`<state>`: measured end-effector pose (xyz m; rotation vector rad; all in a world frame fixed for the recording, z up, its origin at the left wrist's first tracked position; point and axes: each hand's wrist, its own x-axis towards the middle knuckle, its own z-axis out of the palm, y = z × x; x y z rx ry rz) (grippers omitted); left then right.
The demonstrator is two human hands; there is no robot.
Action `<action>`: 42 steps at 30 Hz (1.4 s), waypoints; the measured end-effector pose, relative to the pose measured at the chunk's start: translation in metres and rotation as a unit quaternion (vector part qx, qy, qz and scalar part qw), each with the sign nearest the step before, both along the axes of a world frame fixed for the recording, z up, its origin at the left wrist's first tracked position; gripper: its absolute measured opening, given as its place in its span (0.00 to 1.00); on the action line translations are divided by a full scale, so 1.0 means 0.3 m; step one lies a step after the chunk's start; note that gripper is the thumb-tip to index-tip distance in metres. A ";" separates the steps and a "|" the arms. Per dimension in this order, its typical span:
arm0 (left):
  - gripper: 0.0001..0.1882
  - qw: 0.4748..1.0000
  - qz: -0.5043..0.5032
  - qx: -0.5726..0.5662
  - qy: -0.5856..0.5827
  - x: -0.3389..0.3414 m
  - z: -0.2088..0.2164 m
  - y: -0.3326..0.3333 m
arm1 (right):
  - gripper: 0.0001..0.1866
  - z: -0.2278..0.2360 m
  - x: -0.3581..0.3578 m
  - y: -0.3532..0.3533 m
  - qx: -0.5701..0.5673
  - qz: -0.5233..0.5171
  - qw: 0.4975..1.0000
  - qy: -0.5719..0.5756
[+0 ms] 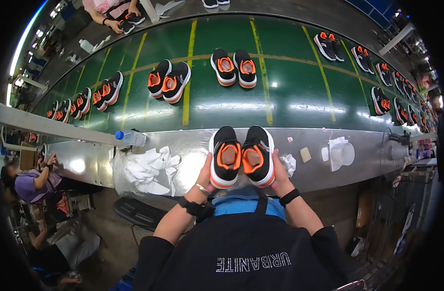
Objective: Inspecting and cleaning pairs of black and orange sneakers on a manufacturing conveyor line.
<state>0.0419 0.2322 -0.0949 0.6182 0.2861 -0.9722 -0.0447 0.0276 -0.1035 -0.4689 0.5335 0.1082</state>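
I hold a pair of black sneakers with orange linings and white-and-orange soles side by side over the metal bench, toes pointing away from me. My left hand (206,170) grips the outer side of the left sneaker (225,165). Round the outer heel of the right sneaker (259,160) wraps my right hand (280,172). Something pale brown fills both shoe openings. The palms and some fingers are hidden behind the shoes. Just right of my right hand lies a crumpled white cloth (288,165).
Beyond the metal bench (193,140) runs a green conveyor belt (222,109) with yellow lines, carrying several sneaker pairs. White cloths (147,169) and a blue-capped bottle (131,137) lie left; a beige block (305,154) lies right. Co-workers sit at left (32,184) and across the belt (113,9).
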 end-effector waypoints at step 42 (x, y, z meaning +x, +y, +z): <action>0.46 0.742 -0.036 0.358 -0.565 -0.116 -0.138 0.105 | 0.55 -0.029 -0.114 0.040 -0.416 0.139 0.883 -0.165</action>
